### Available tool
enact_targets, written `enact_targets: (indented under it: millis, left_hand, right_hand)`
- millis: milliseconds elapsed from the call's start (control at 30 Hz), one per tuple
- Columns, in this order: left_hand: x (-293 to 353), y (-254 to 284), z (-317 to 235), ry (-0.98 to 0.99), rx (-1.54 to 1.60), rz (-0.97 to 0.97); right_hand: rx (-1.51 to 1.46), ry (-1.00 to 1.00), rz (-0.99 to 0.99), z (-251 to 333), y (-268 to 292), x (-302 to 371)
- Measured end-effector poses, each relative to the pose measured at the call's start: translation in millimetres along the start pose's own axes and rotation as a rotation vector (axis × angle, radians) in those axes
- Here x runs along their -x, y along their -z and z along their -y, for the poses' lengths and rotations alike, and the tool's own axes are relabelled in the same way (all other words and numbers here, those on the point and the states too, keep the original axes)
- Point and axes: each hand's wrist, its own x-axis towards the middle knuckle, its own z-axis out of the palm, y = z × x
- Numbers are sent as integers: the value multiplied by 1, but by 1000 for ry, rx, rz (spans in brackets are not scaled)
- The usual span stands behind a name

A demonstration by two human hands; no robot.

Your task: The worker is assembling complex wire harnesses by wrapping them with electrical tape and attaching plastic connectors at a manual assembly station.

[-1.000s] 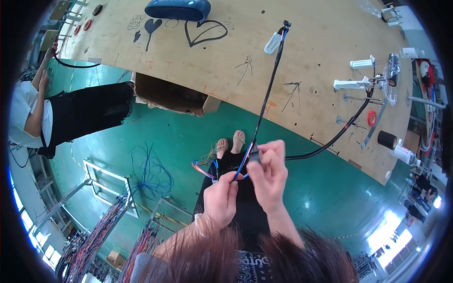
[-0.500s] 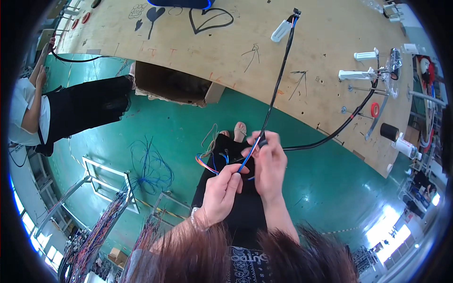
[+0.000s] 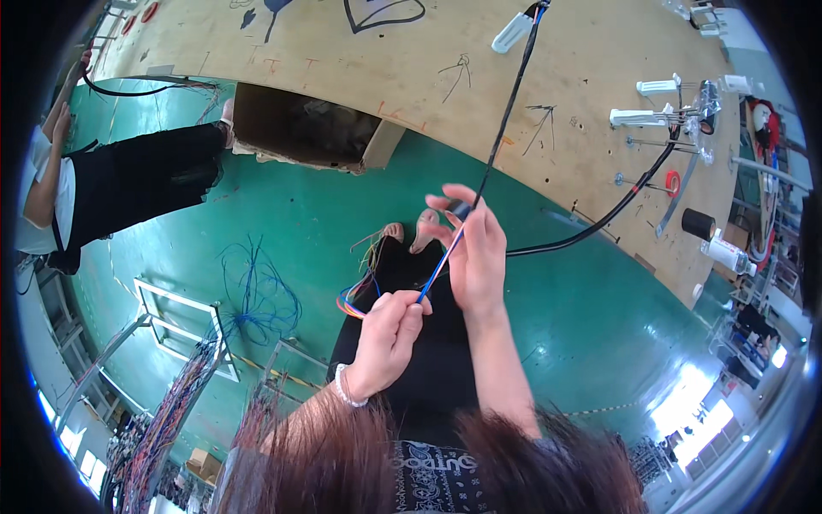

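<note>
My left hand (image 3: 387,343) is closed round a bundle of thin wires (image 3: 437,267), blue, white and pinkish, and pulls it taut below the table edge. Loose coloured wire ends hang out on that hand's left side. Further up, the bundle is wrapped black and becomes a slim cable (image 3: 505,120) running to the table. My right hand (image 3: 479,270) is at the lower end of this wrapping, fingers curled round a small roll of black tape (image 3: 460,209) against the cable. Its fingers partly cover the roll.
A wooden table (image 3: 342,56) bears white clips (image 3: 511,34), metal pins, a red tape roll (image 3: 673,182) and a thicker black cable (image 3: 591,248). An open cardboard box (image 3: 368,146) is under it. At left are a person (image 3: 128,180), a white metal frame (image 3: 184,330) and hanging wires.
Both hands have shifted slightly left, and the right hand has risen along the bundle with the tape roll. Its fingers have spread more. The view has shifted, so the table sits higher.
</note>
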Motion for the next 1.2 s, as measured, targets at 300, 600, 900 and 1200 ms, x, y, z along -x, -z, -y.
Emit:
enact_targets:
  millis: [300, 600, 900, 1200]
  left_hand:
    - [12, -22, -11, -335, -365, -233]
    - [24, -39, -16, -59, -47, -210]
    - [24, -57, -16, -332, -371, -304]
    - [29, -50, -12, -104, -95, -171]
  right_hand:
    - [792, 169, -19, 46, -24, 23]
    - [191, 11, 100, 26, 26, 44]
    - [419, -76, 151, 47, 15, 25]
    - [35, -60, 82, 2, 32, 66]
